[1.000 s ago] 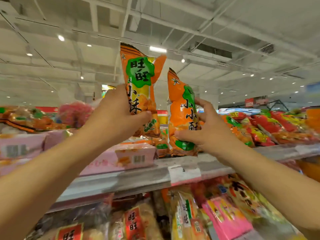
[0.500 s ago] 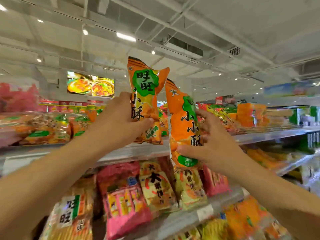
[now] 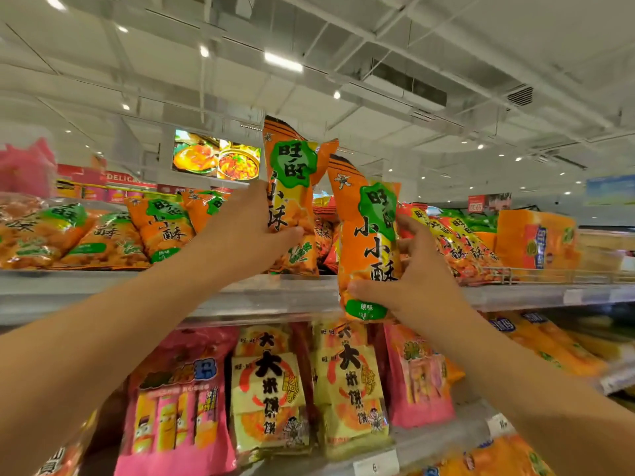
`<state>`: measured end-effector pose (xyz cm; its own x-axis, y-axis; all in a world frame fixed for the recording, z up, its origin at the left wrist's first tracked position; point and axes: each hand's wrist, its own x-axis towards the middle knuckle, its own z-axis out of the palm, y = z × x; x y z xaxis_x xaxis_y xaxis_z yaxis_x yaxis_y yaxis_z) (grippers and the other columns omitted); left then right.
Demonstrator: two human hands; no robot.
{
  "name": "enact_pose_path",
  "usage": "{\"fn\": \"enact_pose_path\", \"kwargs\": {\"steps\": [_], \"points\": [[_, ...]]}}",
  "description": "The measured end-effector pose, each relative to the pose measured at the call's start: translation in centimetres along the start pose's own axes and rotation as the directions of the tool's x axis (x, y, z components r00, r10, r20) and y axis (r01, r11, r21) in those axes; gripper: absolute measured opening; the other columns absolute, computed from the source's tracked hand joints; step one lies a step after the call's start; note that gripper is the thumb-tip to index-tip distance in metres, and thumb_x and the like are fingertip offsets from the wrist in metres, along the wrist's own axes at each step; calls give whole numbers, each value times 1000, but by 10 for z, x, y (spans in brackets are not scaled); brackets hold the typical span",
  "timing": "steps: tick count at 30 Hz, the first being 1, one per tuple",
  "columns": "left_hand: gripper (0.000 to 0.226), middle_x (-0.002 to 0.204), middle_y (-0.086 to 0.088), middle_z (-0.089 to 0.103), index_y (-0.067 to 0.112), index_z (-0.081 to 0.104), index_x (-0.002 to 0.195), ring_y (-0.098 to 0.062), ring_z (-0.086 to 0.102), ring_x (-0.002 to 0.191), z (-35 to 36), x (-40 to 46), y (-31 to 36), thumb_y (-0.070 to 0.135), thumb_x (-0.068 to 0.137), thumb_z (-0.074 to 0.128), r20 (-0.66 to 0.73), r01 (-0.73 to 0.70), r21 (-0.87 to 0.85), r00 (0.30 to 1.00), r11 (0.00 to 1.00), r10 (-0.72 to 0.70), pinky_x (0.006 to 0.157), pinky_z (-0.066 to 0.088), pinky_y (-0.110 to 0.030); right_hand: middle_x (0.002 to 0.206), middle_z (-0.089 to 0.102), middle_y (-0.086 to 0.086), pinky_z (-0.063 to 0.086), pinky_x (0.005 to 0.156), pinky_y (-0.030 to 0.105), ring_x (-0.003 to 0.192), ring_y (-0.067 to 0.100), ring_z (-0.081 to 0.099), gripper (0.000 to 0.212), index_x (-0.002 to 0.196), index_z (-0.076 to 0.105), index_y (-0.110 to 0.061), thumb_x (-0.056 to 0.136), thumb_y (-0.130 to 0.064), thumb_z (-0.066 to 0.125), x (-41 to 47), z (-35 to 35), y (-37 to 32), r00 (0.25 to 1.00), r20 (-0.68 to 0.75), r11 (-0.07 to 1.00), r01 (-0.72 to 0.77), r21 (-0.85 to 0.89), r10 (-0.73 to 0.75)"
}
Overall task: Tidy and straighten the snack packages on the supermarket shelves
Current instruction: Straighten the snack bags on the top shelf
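Note:
My left hand (image 3: pixel 249 235) grips an orange snack bag with a green label (image 3: pixel 290 173), upright over the top shelf (image 3: pixel 240 297). My right hand (image 3: pixel 415 280) holds a second orange bag of the same kind (image 3: pixel 367 242), upright, with its bottom just below the shelf's front edge. The two bags stand side by side, almost touching at their tops. Behind them, more orange bags (image 3: pixel 161 228) lie leaning in a row on the top shelf.
Red and orange bags (image 3: pixel 457 238) and an orange box (image 3: pixel 536 238) sit on the top shelf at right. The shelf below holds pink packs (image 3: pixel 178 407) and yellow rice-cracker packs (image 3: pixel 268 383). A food display screen (image 3: pixel 216 159) hangs behind.
The view has swung left and down along the shelves. Both hands keep their bags upright and have come nearer the top shelf's front edge.

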<state>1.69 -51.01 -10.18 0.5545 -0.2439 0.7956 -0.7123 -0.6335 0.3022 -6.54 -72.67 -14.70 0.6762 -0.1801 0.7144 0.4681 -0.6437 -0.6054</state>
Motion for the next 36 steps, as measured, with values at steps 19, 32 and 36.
{"fn": "enact_pose_path", "kwargs": {"steps": [19, 32, 36], "points": [[77, 87, 1, 57, 23, 31, 130, -16, 56, 79, 71, 48, -32, 69, 77, 61, 64, 239, 263, 962, 935, -264, 71, 48, -35, 80, 75, -3, 57, 67, 29, 73, 11, 72, 39, 89, 66, -20, 60, -27, 91, 133, 31, 69, 947, 295, 991, -104, -83, 124], [94, 104, 8, 65, 29, 28, 146, -12, 64, 82, 62, 23, -11, 82, 71, 51, 49, 371, 176, 922, 912, -385, 73, 55, -35, 101, 66, 2, 42, 75, 25, 88, 11, 60, 50, 99, 66, -17, 76, -61, 68, 137, 17, 84, 909, 367, 974, -225, 34, 197], [86, 96, 15, 57, 25, 33, 144, -7, 61, 82, 65, 20, -7, 74, 76, 54, 42, 345, 223, 931, 912, -362, 66, 50, -27, 80, 66, 11, 40, 60, 28, 69, 19, 57, 51, 99, 67, -4, 85, -53, 65, 140, 20, 83, 921, 365, 990, -133, -38, 138]]}}
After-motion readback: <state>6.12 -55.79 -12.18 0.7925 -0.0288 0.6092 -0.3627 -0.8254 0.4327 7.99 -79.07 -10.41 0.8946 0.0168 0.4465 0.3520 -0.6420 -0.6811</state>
